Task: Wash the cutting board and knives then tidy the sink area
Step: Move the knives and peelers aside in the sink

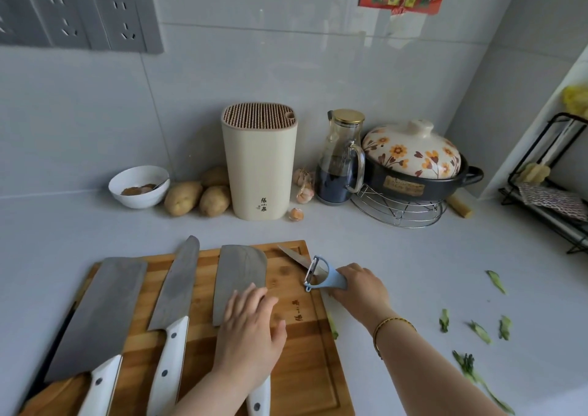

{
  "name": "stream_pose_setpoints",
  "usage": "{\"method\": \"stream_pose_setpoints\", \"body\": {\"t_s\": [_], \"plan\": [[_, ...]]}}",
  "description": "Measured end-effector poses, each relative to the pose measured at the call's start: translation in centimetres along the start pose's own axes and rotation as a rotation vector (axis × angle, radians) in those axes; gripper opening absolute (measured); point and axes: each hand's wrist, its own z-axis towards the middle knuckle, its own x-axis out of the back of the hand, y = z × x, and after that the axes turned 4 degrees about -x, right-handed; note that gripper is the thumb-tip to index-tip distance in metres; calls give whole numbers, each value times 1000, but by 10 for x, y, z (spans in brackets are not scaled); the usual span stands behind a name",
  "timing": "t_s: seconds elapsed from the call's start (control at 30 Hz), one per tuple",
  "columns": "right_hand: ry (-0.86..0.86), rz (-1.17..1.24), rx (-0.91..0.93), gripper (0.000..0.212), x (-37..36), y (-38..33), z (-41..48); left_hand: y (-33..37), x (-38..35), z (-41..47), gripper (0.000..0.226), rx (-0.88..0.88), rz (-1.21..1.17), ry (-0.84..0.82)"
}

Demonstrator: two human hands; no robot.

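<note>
Right hand [359, 285]: fingers curled round the handle of a pale blue plastic Y-peeler [324, 275], blade end pointing left and away, held over the right edge of the rectangular bamboo cutting board [302, 368].

Left hand [248, 329]: fingers straight and together, laid flat where the blade meets the handle of a round-nosed steel cleaver [238, 272]; nothing gripped.

On the board, left to right:
- Broad rectangular steel cleaver [95, 314].
- Long steel chef's knife [178, 285].
- The round-nosed cleaver.

All three have white riveted handles toward the person. Their long axes run near to far, with the tips pointing at the wall and leaning slightly right.

Small pointed steel knife [294, 256]: tip pointing away and left, handle hidden under the peeler and right hand, so whether it is held cannot be told.

On the counter to the right: green peel scraps [477, 329].

Along the wall, left to right:
- White bowl [139, 186].
- Brown potatoes [197, 196].
- Cream slotted knife block [259, 164].
- Garlic bulbs [305, 186].
- Glass jug of dark liquid [340, 164].
- Flowered casserole pot [413, 158] on a wire trivet [397, 212].
</note>
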Motion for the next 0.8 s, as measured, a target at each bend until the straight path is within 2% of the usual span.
{"method": "stream_pose_setpoints", "body": {"t_s": [0.13,0.23,0.3,0.43,0.57,0.8], "plan": [[81,-61,18,28,-1,1,0,-4,-3,-1,29,17,65,24],[184,27,-14,31,2,3,-9,1,3,-1,35,56,10,-95],[267,71,-38,32,8,6,-18,-2,-1,-2,42,23,9,-17],[385,133,-128,31,26,19,-48,8,12,3,41,-65,3,-27],[449,180,-294,28,34,46,-96,29,5,11,35,-247,-300,-14],[502,221,-570,27,40,112,-229,124,-9,-28,28,-559,-401,-143]]}}
